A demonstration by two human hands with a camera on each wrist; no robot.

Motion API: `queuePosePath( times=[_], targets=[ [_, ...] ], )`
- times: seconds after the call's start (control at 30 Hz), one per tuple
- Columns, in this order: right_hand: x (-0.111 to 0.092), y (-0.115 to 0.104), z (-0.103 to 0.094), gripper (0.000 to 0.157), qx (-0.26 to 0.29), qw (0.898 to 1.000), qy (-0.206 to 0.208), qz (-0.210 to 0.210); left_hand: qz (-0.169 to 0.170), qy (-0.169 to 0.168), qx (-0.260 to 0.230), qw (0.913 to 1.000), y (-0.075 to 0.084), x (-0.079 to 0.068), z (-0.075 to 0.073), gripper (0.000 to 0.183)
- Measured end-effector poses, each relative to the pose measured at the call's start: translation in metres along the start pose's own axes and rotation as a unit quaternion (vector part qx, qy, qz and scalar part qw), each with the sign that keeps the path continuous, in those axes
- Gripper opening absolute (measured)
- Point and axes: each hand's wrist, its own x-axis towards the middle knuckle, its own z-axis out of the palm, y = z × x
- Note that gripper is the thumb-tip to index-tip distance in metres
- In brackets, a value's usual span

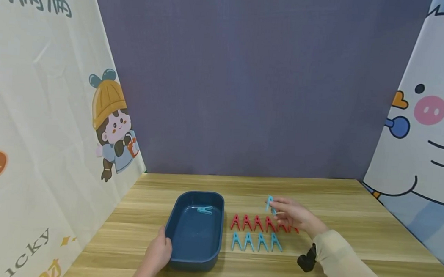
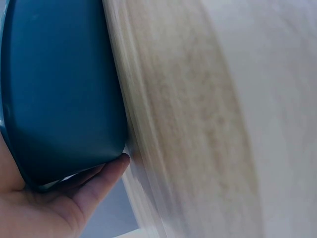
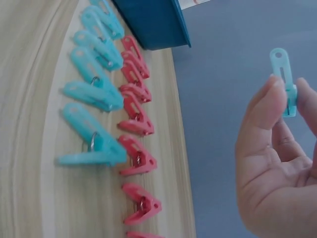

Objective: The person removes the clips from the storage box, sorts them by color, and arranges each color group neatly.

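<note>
My left hand (image 1: 159, 249) holds the dark blue plastic bin (image 1: 193, 240) at its near left side. In the left wrist view, the fingers (image 2: 101, 183) lie along the bin's outer wall. Over the table to the right of the bin, my right hand (image 1: 293, 213) pinches a light blue clothespin (image 3: 281, 64) between thumb and fingertips. One light blue clothespin (image 1: 204, 210) lies inside the bin, toward its far end. Beside the bin stretch a row of several red clothespins (image 1: 235, 219) and, nearer me, a row of several light blue clothespins (image 1: 235, 236). The right hand partly covers the red row's right end.
Everything rests on a wood-grain table (image 1: 340, 201). A plain grey-purple panel (image 1: 248, 81) rises behind its far edge. Printed cloths with cartoon figures hang at the left (image 1: 48, 102) and right (image 1: 434, 168). A black ornament (image 1: 306, 260) hangs at the right sleeve's cuff.
</note>
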Motion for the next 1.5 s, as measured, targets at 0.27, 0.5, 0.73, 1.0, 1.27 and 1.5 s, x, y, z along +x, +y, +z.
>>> queuePosePath(
  times=[0.27, 0.5, 0.73, 1.0, 1.27, 1.5],
  targets=[
    [-0.005, 0.01, -0.008, 0.058, 0.013, 1.0, -0.025, -0.003, 0.0, -0.002, 0.0, 1.0, -0.001, 0.0, 0.0, 0.046],
    [-0.009, 0.019, -0.017, 0.042, 0.031, 0.999, -0.037, -0.003, 0.002, 0.001, 0.0, 1.0, -0.002, 0.001, 0.0, 0.046],
    [-0.015, 0.028, -0.024, 0.047, 0.016, 0.999, -0.039, 0.0, 0.003, 0.001, 0.004, 1.0, -0.002, 0.001, 0.0, 0.046],
    [-0.02, 0.043, -0.032, 0.039, 0.014, 0.999, -0.03, 0.002, 0.002, -0.002, 0.007, 1.0, -0.002, 0.001, 0.0, 0.047],
    [-0.025, 0.053, -0.037, 0.062, -0.015, 1.0, -0.017, 0.014, 0.004, -0.003, 0.008, 1.0, -0.001, 0.0, -0.001, 0.047],
    [-0.027, 0.058, -0.038, 0.06, -0.039, 0.999, -0.001, 0.026, 0.005, 0.0, 0.008, 1.0, -0.001, 0.0, -0.001, 0.046]
  ],
)
